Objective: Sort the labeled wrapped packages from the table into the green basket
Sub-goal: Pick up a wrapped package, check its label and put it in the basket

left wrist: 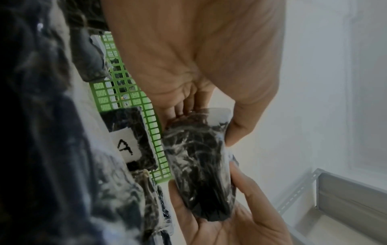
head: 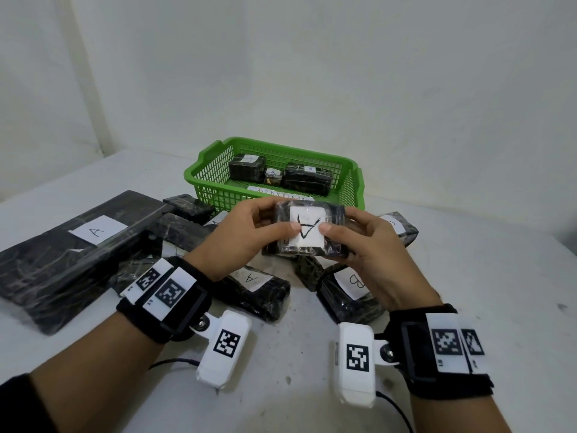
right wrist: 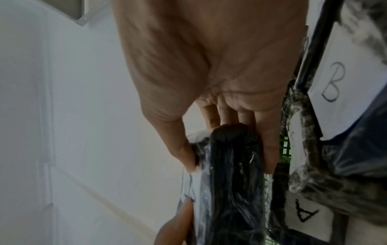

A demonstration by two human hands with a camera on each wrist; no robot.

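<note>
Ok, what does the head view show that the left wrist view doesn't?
Only the head view shows the A label on the held package, three packages inside the green basket and both wrist cameras. Only the left wrist view shows the held package's unlabeled side and a grey metal shelf. Both show the left hand and right hand gripping that package, with the basket behind.

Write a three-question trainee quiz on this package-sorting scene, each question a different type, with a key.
1. True or false: the green basket holds no packages.
2. Which hands grip the held package? (a) left only (b) right only (c) both
3. Fill in: the large flat package at the table's left carries the letter ___.

Key: 1 false, three wrapped packages lie inside. 2 c, the left hand and right hand pinch its ends. 3 A.
</note>
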